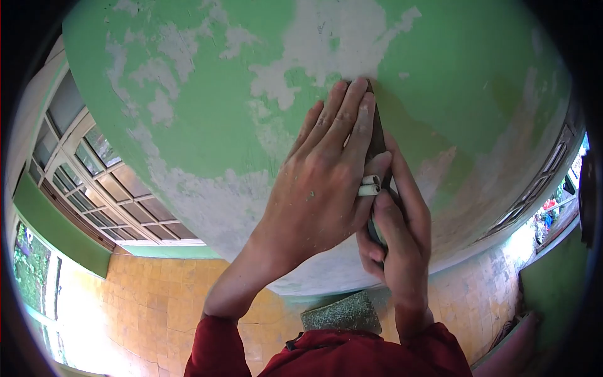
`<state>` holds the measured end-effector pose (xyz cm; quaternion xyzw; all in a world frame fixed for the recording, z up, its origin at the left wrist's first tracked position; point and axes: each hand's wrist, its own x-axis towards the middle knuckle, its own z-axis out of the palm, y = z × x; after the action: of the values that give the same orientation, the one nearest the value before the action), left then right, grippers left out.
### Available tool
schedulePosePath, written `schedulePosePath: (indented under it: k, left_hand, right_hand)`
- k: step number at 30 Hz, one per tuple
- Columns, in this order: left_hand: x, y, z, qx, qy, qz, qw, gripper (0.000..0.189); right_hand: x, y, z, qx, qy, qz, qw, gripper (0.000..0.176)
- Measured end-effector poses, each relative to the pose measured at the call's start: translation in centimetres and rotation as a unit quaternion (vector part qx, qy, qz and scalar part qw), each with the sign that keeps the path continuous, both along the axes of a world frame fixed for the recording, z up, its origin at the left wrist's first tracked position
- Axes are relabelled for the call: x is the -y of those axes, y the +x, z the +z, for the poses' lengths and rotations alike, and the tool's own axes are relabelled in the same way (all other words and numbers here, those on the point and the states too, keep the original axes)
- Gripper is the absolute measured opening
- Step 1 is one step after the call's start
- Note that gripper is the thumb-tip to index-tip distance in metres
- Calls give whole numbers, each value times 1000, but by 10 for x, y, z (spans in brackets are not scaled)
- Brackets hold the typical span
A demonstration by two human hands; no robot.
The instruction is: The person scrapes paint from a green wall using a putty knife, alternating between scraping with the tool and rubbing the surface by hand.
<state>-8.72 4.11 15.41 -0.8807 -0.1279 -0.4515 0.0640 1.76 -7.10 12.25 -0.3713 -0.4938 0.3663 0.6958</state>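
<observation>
Right hand (405,261) clamped round the handle of a dark, narrow-bladed scraper (377,135) against the peeling green-painted wall (220,125), left hand (314,188) flat over its blade; likely light, stiff, best gripped by handle.

The person wears a dark red top (345,358), a single deep shade across the chest and both sleeves. To the left of the chest part, the left sleeve (217,349) is plain and loose, ending partway along the forearm with the wrist bare. To the right of the chest part, the right sleeve (440,349) matches it in colour and shows soft folds near its edge. At the upper left edge of the chest part sits a small black detail (292,344), too small to identify. The left hand (314,188) has a small greenish fleck (311,195) on its back, pale dust around the knuckles, and slender fingers with short nails.
</observation>
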Motion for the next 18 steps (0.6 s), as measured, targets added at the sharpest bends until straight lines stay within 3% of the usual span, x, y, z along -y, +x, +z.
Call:
schedulePosePath:
  k: [6,18]
  left_hand:
    - [-10,-1,10,21,41,26,999,59]
    - [-3,-2,-15,9,0,35,999,61]
  right_hand:
    - [-11,-1,10,9,15,-1,1000,62]
    - [-9,0,-7,0,7,15,1000,63]
